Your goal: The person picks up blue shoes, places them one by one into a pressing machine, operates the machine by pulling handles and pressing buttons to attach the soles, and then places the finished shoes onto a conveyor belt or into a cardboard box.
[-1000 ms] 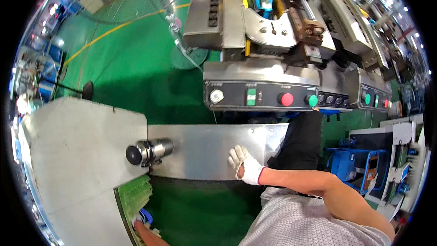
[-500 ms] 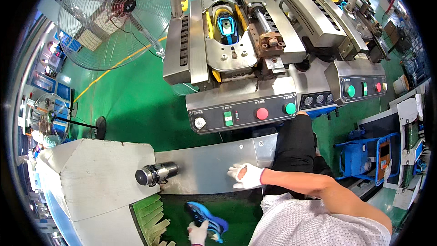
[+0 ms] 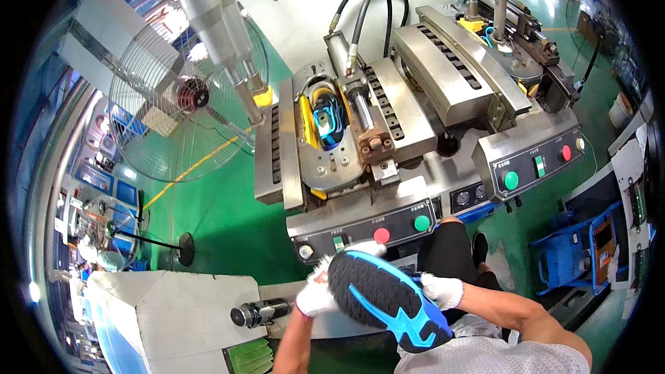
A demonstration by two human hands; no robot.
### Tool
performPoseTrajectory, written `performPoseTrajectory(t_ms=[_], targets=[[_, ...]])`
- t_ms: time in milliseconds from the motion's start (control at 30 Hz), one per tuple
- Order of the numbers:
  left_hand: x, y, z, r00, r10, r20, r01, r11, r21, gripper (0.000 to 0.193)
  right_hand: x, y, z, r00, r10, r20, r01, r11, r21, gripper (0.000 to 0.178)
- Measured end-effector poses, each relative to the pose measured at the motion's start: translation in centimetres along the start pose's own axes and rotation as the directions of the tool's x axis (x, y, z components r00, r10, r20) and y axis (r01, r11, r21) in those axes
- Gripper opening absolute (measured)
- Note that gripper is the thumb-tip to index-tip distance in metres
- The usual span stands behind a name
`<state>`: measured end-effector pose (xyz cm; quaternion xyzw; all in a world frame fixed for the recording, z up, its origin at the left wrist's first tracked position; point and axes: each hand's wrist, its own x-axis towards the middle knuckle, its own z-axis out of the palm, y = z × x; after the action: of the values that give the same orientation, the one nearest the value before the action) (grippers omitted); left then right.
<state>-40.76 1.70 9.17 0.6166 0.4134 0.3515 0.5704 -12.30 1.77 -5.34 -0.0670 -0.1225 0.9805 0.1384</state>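
Item one: shoe (image 3: 377,298), black-and-blue, held aloft over the right part of the metal worktop (image 3: 350,327); sole turned up to view, toe pointing to the far left, heel to the near right. In the head view, far edge of the worktop partly covered by it.

Item two: left hand (image 3: 315,299), white-gloved; grip clamped on the toe end from the left side, some fingers hidden behind the sole.

Item three: right hand (image 3: 443,291), white-gloved; grip closed on the right side of the shoe, fingertips mostly hidden.

Changed within the last half second: shoe lifted from low beside the worktop's near edge; right hand shifted off the bare metal to join the left. Meaning for the work: two-handed control instead of one, underside exposed, placing of the shoe adjustable from both sides.

Also listed: metal cylinder (image 3: 260,313), lying at the worktop's left end; green bristles (image 3: 251,357), near its near left corner; control panel (image 3: 360,232), beyond its far edge, with red button (image 3: 381,235) and green button (image 3: 421,223); above that, machine (image 3: 332,161) containing another blue-and-black shoe (image 3: 327,121).
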Motion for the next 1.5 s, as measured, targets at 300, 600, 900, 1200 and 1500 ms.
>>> performPoseTrajectory(t_ms=[300, 600, 900, 1200, 1500], targets=[[24.5, 0.5, -15.6, 0.817, 0.257, -0.517, 0.395, 0.404, 0.825, 0.077, -10.4, -6.8, 3.2, 0.833, -0.543, -0.107, 0.539, 0.84, -0.067, 0.108], [34.9, -4.5, -19.4, 0.707, 0.047, -0.706, 0.694, 0.145, 0.705, 0.073, -13.9, -5.9, 3.9, 0.567, -0.73, -0.382, 0.609, 0.683, -0.402, 0.111], [23.3, 6.2, -18.1, 0.649, 0.378, -0.661, 0.503, 0.439, 0.745, 0.067, -13.2, -4.5, 2.5, 0.511, -0.61, -0.606, 0.519, 0.78, -0.348, 0.086], [-5.5, 2.6, -2.8, 0.545, 0.378, -0.748, 0.351, 0.707, 0.614, 0.048, -8.0, -8.6, 7.3, 0.519, -0.432, -0.738, 0.162, 0.897, -0.411, 0.016], [-19.6, -13.4, 5.9, 0.28, -0.013, -0.96, 0.774, 0.594, 0.218, 0.049, 14.2, -21.5, 17.6, 0.721, -0.648, -0.245, 0.251, 0.574, -0.779, 0.025]])
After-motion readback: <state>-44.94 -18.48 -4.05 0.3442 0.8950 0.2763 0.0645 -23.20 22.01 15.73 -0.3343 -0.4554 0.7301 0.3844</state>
